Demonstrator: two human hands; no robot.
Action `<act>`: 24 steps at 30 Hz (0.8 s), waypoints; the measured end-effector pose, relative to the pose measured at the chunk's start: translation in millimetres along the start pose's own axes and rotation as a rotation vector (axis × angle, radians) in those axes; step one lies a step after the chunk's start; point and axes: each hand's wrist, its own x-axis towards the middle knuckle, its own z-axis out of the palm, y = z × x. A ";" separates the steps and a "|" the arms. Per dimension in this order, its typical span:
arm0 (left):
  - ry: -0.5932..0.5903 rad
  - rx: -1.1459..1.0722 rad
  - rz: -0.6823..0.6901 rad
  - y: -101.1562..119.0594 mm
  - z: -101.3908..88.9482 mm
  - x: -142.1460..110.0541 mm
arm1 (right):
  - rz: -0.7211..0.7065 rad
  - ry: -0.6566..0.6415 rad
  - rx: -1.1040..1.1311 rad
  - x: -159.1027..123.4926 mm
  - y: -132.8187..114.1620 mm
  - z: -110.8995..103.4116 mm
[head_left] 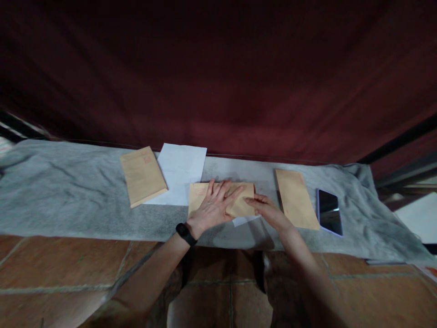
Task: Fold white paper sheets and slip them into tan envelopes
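A brown paper envelope (244,207) lies in front of me on the grey cloth, with faint red print near its upper left. My left hand (212,207) presses on it, palm down and fingers spread, a black band on the wrist. At the right end, my right hand (268,210) grips the envelope's edge between thumb and fingers. Part of the envelope is hidden under the left hand. A strip of white paper (245,221) sticks out below its lower edge; whether it is inside or underneath I cannot tell.
At the left, another brown envelope (141,175) overlaps a white sheet (182,166). On the right lie a stack of brown envelopes (297,198) and a phone (329,212) with a purple edge. The grey cloth (68,191) runs along a dark red upholstered back (218,91). Tiled floor (68,264) is below.
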 end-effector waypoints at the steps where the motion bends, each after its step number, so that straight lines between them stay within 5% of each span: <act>1: -0.005 0.001 0.018 1.4 -0.2 0.0 | 0.034 -0.032 0.034 -0.1 1.7 0.7; 16: -0.068 -0.020 0.022 -14.4 -12.0 -6.0 | 0.115 0.001 0.235 -1.8 -7.4 -4.3; 24: -0.082 0.027 0.054 -6.6 -17.0 -7.8 | -0.059 -0.031 -0.031 0.2 7.2 -2.4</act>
